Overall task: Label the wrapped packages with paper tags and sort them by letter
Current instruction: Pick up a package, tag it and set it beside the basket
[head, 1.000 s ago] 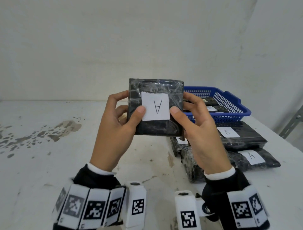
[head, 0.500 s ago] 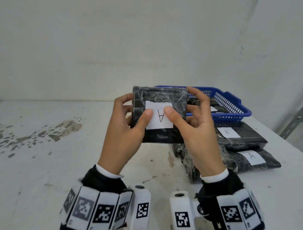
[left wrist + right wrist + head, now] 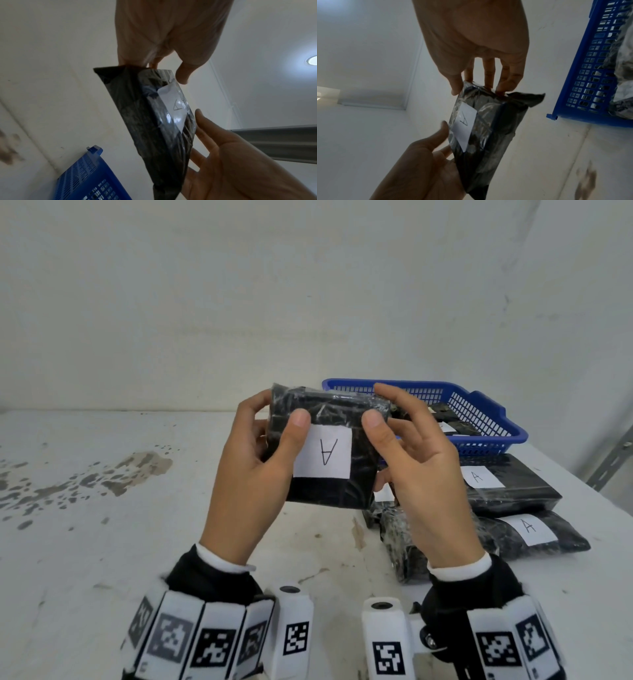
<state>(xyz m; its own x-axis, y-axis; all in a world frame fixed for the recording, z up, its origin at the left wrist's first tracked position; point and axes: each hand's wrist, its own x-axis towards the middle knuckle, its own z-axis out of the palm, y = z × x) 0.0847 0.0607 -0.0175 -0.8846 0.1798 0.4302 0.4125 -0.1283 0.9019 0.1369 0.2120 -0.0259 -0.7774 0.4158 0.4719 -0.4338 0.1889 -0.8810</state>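
I hold a black plastic-wrapped package (image 3: 329, 491) up over the table with both hands. A white paper tag (image 3: 323, 453) with a hand-written A, upside down to me, lies on its front face. My left hand (image 3: 253, 467) grips the left edge, thumb on the tag's upper left corner and fingers behind. My right hand (image 3: 414, 463) grips the right edge, thumb beside the tag's upper right corner. The left wrist view shows the package (image 3: 150, 128) and tag (image 3: 175, 108) edge-on. In the right wrist view, the right hand's fingertips (image 3: 506, 83) pinch the package (image 3: 489, 135) at its end.
A blue plastic basket (image 3: 479, 412) with more wrapped packages stands at the back right. In front of it lie two black packages tagged A (image 3: 513, 491) (image 3: 534, 532), and another wrapped package (image 3: 400, 546) lies under my right wrist. The white table (image 3: 102, 542) is stained at the left.
The package has tipped its top away from me and sunk a little. Both thumbs slid from the tag's sides up to its upper corners.
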